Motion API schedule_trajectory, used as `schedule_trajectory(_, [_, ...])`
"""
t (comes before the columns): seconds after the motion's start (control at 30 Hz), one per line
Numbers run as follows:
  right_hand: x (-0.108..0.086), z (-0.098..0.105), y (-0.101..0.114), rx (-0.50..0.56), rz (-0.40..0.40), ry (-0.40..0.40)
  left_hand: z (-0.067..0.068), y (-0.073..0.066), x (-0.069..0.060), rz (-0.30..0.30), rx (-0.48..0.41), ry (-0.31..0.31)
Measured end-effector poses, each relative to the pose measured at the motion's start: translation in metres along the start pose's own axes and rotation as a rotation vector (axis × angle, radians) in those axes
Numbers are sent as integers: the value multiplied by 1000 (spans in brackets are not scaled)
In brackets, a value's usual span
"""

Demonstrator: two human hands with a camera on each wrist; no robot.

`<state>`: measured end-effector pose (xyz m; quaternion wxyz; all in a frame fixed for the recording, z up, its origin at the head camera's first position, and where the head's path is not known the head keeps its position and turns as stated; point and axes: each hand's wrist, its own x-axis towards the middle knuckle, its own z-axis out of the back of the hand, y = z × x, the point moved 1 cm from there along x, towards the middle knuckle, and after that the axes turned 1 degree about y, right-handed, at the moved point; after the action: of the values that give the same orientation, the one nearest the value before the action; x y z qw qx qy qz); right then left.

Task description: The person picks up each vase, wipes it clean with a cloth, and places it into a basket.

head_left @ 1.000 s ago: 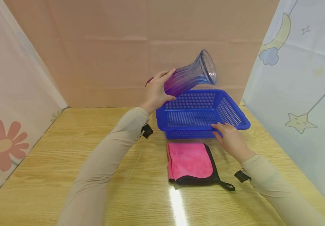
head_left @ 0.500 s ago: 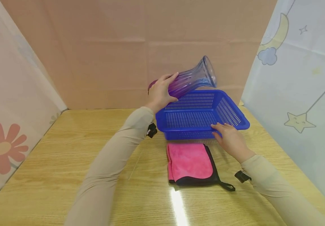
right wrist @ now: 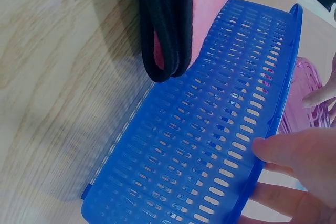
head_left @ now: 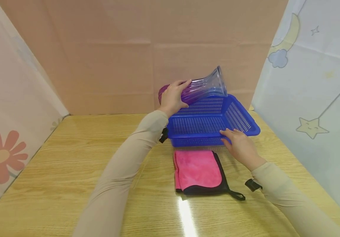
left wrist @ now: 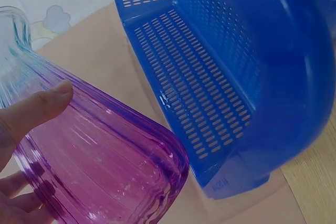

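A ribbed glass vase [head_left: 206, 86], purple at its base and fading to clear blue at its flared mouth, lies nearly sideways above the blue slotted basket [head_left: 193, 135]. My left hand [head_left: 172, 98] grips its purple body, mouth pointing right. The left wrist view has the thumb on one side of the vase [left wrist: 110, 145] and several fingers behind the glass. At the basket's near right rim, my right hand [head_left: 242, 147] pinches the edge. The right wrist view puts the thumb [right wrist: 283, 150] on the outer wall and fingers over the rim.
A folded pink cloth [head_left: 199, 169] with black trim and a loop lies on the wooden table [head_left: 39, 171] in front of the basket. An orange-tan backdrop [head_left: 105, 59] rises behind, with printed sheets at both sides.
The vase has come down and slightly right with my left hand, and it has tipped closer to level. My right hand stays at the basket rim.
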<state>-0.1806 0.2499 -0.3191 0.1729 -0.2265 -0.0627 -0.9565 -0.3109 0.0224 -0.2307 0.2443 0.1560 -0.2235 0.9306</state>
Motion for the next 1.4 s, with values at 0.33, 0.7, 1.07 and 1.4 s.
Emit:
schedule_trajectory(0.33, [-1, -1, 2, -6, -18, 22, -15, 2, 6, -12, 66, 67])
schedule_trajectory(0.7, [-2, 0, 5, -7, -40, 41, -28, 7, 11, -13, 98, 89])
schedule_trajectory(1.07, [-4, 0, 6, -19, -36, 28, -29, 5, 17, -37, 128, 115])
schedule_trajectory(1.4, [-4, -1, 8, -13, -40, 34, -25, 4, 23, -41, 147, 120])
